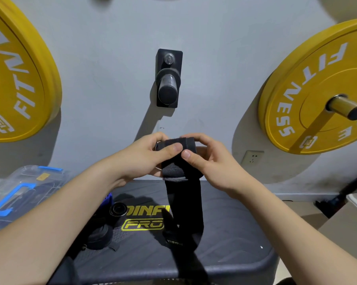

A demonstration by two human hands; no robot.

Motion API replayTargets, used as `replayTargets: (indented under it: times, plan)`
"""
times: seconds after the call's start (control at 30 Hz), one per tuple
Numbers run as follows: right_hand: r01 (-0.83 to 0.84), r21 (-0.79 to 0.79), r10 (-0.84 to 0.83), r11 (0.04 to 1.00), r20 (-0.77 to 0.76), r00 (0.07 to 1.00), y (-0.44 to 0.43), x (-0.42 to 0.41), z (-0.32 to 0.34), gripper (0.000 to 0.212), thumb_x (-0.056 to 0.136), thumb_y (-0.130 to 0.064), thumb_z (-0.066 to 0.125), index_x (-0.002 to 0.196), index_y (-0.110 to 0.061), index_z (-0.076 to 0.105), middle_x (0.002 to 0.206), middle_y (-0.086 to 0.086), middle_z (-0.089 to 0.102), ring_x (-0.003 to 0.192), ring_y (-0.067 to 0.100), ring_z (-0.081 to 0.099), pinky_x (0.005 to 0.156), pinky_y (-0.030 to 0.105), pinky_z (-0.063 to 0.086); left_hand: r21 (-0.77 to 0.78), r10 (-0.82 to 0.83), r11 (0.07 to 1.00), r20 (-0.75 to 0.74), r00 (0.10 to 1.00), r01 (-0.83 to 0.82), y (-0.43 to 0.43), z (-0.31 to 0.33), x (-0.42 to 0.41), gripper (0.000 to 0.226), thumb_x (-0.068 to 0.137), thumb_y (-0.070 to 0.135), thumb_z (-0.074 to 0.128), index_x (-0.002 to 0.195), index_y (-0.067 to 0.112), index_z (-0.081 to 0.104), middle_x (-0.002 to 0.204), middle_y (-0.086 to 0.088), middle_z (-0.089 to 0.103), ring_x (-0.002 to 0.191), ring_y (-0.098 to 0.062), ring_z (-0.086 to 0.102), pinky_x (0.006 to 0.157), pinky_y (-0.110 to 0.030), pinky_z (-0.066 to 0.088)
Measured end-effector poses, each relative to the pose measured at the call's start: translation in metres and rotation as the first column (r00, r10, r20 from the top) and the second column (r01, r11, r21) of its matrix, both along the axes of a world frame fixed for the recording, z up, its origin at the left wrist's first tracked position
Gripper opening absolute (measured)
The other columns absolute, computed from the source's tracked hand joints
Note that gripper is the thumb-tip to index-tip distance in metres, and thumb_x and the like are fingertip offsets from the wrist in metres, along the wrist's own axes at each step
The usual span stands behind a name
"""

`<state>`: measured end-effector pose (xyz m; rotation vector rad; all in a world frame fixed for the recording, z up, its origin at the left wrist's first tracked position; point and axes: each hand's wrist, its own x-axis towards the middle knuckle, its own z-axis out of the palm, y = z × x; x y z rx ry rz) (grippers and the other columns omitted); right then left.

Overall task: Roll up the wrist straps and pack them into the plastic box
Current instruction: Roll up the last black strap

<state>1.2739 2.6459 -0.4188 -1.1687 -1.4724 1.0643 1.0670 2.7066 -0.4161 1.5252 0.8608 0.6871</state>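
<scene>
Two hands on one black wrist strap [183,204]
Left hand [146,157] and right hand [212,161] pinch its rolled top; its tail hangs limp.

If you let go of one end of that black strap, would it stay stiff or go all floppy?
Probably floppy. The black strap already droops limp from the left hand and right hand down to the bench pad, bending where it lands. It looks like light fabric, so it likely would unroll rather than hold its shape.
</scene>
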Motion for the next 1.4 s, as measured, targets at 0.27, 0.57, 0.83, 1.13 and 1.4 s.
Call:
replayTargets:
  times: [0.27, 0.57, 0.83, 1.13, 1.4]
  plan:
    - [-0.091, -0.086, 0.1, 0.992, 0.108, 0.989, 0.0, 0.013, -0.011, 0.015, 0.103, -0.01, 0.071, 0.117, -0.011, 0.077, 0.11, 0.002, 0.083, 0.104, 0.013, 0.077, 0.09, 0.026, 0.059, 0.302, 0.11, 0.945, 0.081, 0.991, -0.129, -0.004, 0.003, 0.005, 0.031, 0.097, 0.016, 0.08, 0.113, 0.021, 0.053, 0.101, -0.012, 0.069, 0.083, -0.041, 0.074, 0.062, -0.057, 0.065]
    - [0.077, -0.21, -0.113, 0.975, -0.167, 0.98, 0.007, -0.009, -0.008, 0.022, 0.106, -0.014, 0.063, 0.116, 0.003, 0.074, 0.114, 0.024, 0.078, 0.098, 0.028, 0.072, 0.086, 0.04, 0.054, 0.381, 0.0, 0.923, 0.143, 0.99, -0.055, 0.001, 0.003, 0.004, 0.041, 0.097, -0.002, 0.072, 0.124, 0.027, 0.062, 0.109, -0.015, 0.065, 0.079, -0.016, 0.069, 0.06, -0.04, 0.063]
    - [0.008, -0.33, -0.151, 0.944, -0.412, 0.898, 0.007, -0.022, 0.006, 0.035, 0.106, -0.02, 0.052, 0.131, -0.001, 0.067, 0.12, 0.023, 0.073, 0.103, 0.034, 0.07, 0.087, 0.04, 0.056, 0.459, 0.227, 0.842, 0.178, 0.958, -0.284, 0.004, -0.001, 0.013, 0.065, 0.082, -0.02, 0.067, 0.107, 0.038, 0.084, 0.115, 0.007, 0.08, 0.095, -0.015, 0.078, 0.082, -0.026, 0.062]
    - [0.195, -0.05, -0.2, 0.98, -0.175, 0.964, 0.007, -0.018, -0.001, 0.031, 0.107, -0.024, 0.063, 0.131, -0.005, 0.065, 0.125, 0.023, 0.074, 0.12, 0.04, 0.071, 0.105, 0.052, 0.057, 0.139, 0.136, 0.977, 0.2, 0.97, -0.165, 0.002, -0.004, 0.023, 0.013, 0.092, 0.041, 0.069, 0.103, 0.035, 0.067, 0.101, -0.006, 0.071, 0.092, -0.022, 0.066, 0.081, -0.039, 0.051]
    - [0.133, -0.038, -0.137, 0.99, -0.104, 0.985, 0.007, -0.019, -0.003, 0.033, 0.105, -0.018, 0.068, 0.137, -0.014, 0.06, 0.121, 0.019, 0.076, 0.112, 0.035, 0.075, 0.097, 0.045, 0.062, -0.122, 0.143, 0.986, 0.265, 0.953, -0.114, 0.003, 0.0, 0.015, 0.029, 0.1, 0.013, 0.073, 0.128, 0.009, 0.07, 0.12, -0.017, 0.078, 0.097, -0.022, 0.08, 0.07, -0.035, 0.065]
